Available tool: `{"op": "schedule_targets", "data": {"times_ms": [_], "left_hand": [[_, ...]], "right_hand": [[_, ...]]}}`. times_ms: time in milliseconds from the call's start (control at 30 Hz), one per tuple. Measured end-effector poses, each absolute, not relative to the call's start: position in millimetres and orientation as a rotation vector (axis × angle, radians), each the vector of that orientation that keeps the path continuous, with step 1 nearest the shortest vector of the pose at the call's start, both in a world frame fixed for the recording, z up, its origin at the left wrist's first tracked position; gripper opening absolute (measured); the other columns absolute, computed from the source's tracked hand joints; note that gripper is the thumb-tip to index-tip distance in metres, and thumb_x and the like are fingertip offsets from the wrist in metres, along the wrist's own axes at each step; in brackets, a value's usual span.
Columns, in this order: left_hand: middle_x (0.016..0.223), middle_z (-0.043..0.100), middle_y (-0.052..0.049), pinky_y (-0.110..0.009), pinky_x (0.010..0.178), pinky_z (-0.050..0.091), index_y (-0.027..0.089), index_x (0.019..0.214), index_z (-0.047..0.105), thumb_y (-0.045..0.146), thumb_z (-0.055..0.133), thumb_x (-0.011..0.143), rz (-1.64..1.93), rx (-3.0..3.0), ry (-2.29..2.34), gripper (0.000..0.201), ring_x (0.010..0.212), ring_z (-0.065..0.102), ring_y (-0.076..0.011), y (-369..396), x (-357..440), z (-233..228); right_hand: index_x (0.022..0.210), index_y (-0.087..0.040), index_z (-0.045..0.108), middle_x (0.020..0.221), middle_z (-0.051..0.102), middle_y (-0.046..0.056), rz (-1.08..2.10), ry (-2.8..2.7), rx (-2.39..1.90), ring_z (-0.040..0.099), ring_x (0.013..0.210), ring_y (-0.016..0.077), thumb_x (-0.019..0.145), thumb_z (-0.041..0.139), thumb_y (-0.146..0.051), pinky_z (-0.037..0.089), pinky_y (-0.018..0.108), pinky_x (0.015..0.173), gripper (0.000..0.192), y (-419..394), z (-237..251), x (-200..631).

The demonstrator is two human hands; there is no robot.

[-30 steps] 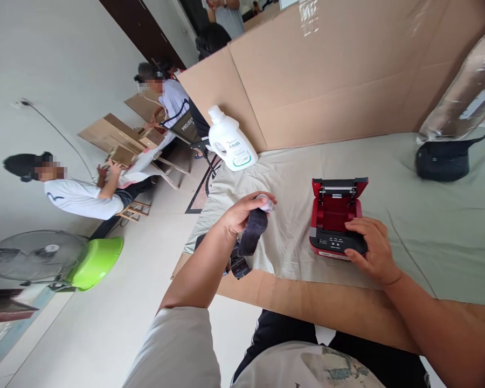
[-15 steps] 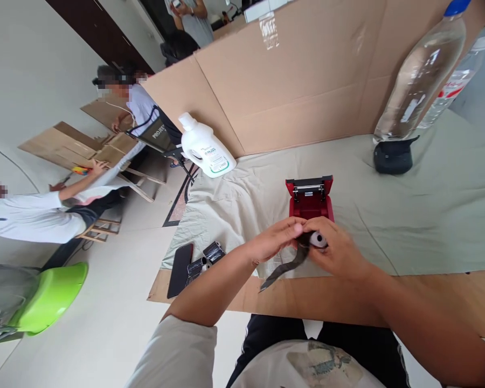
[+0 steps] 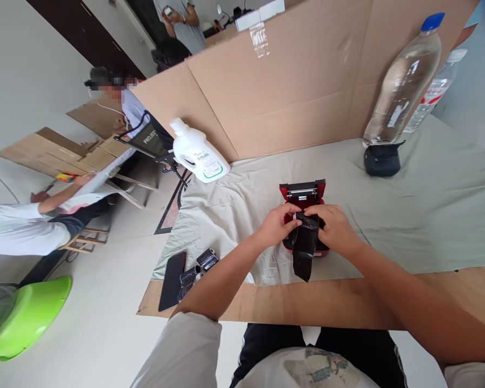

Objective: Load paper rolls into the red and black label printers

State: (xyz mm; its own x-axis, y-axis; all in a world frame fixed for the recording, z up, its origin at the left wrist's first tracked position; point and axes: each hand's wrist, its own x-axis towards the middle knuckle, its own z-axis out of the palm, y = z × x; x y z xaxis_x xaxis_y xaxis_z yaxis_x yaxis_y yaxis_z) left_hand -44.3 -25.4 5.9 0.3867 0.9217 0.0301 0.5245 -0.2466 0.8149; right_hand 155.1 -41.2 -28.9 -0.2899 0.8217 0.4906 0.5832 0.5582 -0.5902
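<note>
A small red and black printer (image 3: 321, 193) sits on the cloth with its lid swung open toward the back. Over its open bay, both my hands hold a paper roll with a loose black strip (image 3: 306, 248) that hangs down across the printer's front. My left hand (image 3: 279, 225) is closed on the roll's left end, thumb and fingers pinching it. On the other end, my right hand (image 3: 338, 229) is closed too, fingertips at the top edge. The strip and my fingers hide most of the roll and the bay.
Several black-wrapped rolls (image 3: 207, 259) lie beside a dark phone (image 3: 172, 281) at left. A white jug (image 3: 201, 153), a large bottle (image 3: 404, 81), a smaller bottle (image 3: 436, 94) and a black pouch (image 3: 382, 160) stand before or near the cardboard wall (image 3: 291, 86). Other people sit at left.
The roll has moved from in front of the printer to over its open bay. It has turned, and the black strip now hangs toward me. Both hands moved forward with it.
</note>
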Motion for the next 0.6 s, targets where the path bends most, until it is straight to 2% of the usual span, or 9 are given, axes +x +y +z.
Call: {"op": "schedule_targets", "data": {"times_ms": [133, 267, 433, 600], "left_hand": [[0.098, 0.070, -0.005, -0.045, 0.106, 0.038, 0.023, 0.103, 0.070, 0.026, 0.071, 0.082, 0.468, 2.141, 1.357, 0.021, 0.111, 0.054, -0.0256, -7.8, -40.2, 1.7], [0.100, 0.071, -0.004, -0.049, 0.108, 0.030, 0.024, 0.100, 0.069, 0.031, 0.073, 0.081, 0.290, 2.272, 1.338, 0.020, 0.116, 0.052, -0.0279, -1.9, -40.4, 2.7], [0.098, 0.069, -0.004, -0.048, 0.108, 0.029, 0.023, 0.103, 0.066, 0.028, 0.071, 0.080, 0.222, 2.327, 1.238, 0.023, 0.113, 0.055, -0.0265, 2.7, -43.4, 11.7], [0.101, 0.069, -0.005, -0.046, 0.106, 0.035, 0.023, 0.099, 0.067, 0.028, 0.067, 0.081, 0.151, 2.373, 1.159, 0.018, 0.118, 0.051, -0.0284, 7.6, -44.3, 13.7]], "right_hand": [[0.097, -0.022, 0.067, 0.097, 0.074, 0.006, 0.484, -2.183, -1.287, 0.064, 0.103, 0.0269, 0.074, 0.062, -0.011, 0.042, 0.044, 0.095, 0.026, -16.7, -24.3, 161.3], [0.095, -0.022, 0.068, 0.096, 0.074, 0.006, 0.502, -2.370, -1.287, 0.063, 0.104, 0.0276, 0.075, 0.066, -0.015, 0.038, 0.046, 0.098, 0.022, -8.6, -17.5, 162.3], [0.093, -0.023, 0.070, 0.097, 0.074, 0.006, 0.493, -2.446, -1.347, 0.062, 0.104, 0.0289, 0.077, 0.067, -0.024, 0.038, 0.044, 0.092, 0.016, -6.8, -7.8, 162.5], [0.088, -0.023, 0.073, 0.091, 0.075, 0.005, 0.551, -2.535, -1.391, 0.063, 0.100, 0.0270, 0.075, 0.068, -0.020, 0.036, 0.045, 0.094, 0.014, -3.1, -0.3, 159.5]]}}
